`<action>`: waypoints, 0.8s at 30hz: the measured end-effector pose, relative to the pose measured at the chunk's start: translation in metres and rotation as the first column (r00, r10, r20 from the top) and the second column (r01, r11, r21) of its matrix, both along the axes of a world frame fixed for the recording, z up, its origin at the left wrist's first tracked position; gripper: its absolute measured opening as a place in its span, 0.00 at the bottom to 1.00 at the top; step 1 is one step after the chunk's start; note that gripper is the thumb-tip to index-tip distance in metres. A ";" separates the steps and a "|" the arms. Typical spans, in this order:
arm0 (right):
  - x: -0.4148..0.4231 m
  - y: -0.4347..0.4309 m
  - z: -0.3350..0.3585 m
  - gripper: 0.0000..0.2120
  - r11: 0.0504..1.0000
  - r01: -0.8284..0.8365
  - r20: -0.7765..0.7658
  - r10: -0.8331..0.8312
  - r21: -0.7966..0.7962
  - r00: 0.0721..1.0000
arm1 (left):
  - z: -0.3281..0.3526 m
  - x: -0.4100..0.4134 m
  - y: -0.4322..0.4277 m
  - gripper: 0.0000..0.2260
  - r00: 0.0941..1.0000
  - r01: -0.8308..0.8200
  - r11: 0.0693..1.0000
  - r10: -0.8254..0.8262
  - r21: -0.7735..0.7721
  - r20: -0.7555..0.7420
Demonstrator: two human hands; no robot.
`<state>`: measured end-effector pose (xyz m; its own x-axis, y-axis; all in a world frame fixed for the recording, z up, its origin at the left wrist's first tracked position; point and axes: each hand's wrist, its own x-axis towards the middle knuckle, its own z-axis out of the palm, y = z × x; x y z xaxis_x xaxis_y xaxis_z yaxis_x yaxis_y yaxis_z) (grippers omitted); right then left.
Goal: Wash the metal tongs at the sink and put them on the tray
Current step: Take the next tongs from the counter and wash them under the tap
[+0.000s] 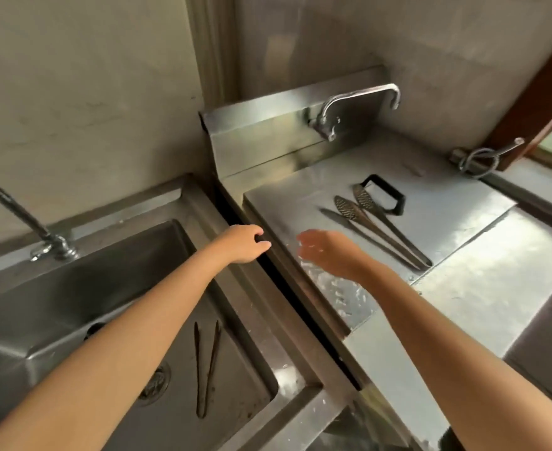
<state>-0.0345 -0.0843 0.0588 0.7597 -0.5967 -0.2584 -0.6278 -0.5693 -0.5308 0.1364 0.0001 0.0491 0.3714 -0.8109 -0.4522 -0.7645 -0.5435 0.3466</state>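
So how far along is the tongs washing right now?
One pair of tongs already lies on the wet tray, so that pair looks done. Nothing is in hand: the left hand and right hand are both empty. A second pair lies in the sink, not yet moved to the tray.

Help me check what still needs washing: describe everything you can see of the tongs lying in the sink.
The tongs in the sink are a thin, dark, dull metal pair, two slim arms joined at the end nearest the camera and spreading slightly apart toward the far end. They lie flat on the floor of the steel sink, just right of the round drain strainer, partly beside the left forearm. Neither hand touches them. Any dirt is too blurred to judge.
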 end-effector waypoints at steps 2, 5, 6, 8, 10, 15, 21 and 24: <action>-0.020 -0.024 0.012 0.20 0.996 0.062 0.008 -0.062 -0.064 0.998 | 0.014 -0.022 -0.018 0.26 0.998 0.049 0.998 -0.048 -0.034 0.040; -0.048 -0.054 0.009 0.24 0.963 0.100 -0.076 -0.123 -0.251 0.990 | 0.020 -0.054 -0.040 0.29 0.990 0.131 0.989 -0.127 -0.064 0.065; -0.056 -0.061 0.005 0.25 0.946 0.131 -0.108 -0.170 -0.297 0.980 | 0.018 -0.065 -0.045 0.30 0.986 0.159 0.986 -0.155 -0.057 0.067; -0.071 -0.069 -0.007 0.29 0.913 0.216 -0.174 -0.289 -0.345 0.941 | 0.007 -0.086 -0.054 0.30 0.974 0.216 0.975 -0.213 -0.040 0.078; -0.081 -0.074 -0.021 0.29 0.883 0.288 -0.197 -0.377 -0.370 0.905 | -0.007 -0.104 -0.057 0.31 0.961 0.260 0.965 -0.258 -0.015 0.096; -0.092 -0.083 -0.047 0.19 0.857 0.322 -0.112 -0.395 -0.403 0.912 | -0.037 -0.114 -0.056 0.31 0.953 0.269 0.960 -0.277 0.075 0.121; -0.095 -0.092 -0.063 0.12 0.805 0.349 -0.105 -0.447 -0.479 0.888 | -0.052 -0.107 -0.049 0.29 0.953 0.285 0.958 -0.286 0.028 0.099; -0.092 -0.092 -0.069 0.12 0.808 0.381 -0.035 -0.442 -0.448 0.896 | -0.058 -0.107 -0.044 0.30 0.941 0.308 0.951 -0.305 0.006 0.147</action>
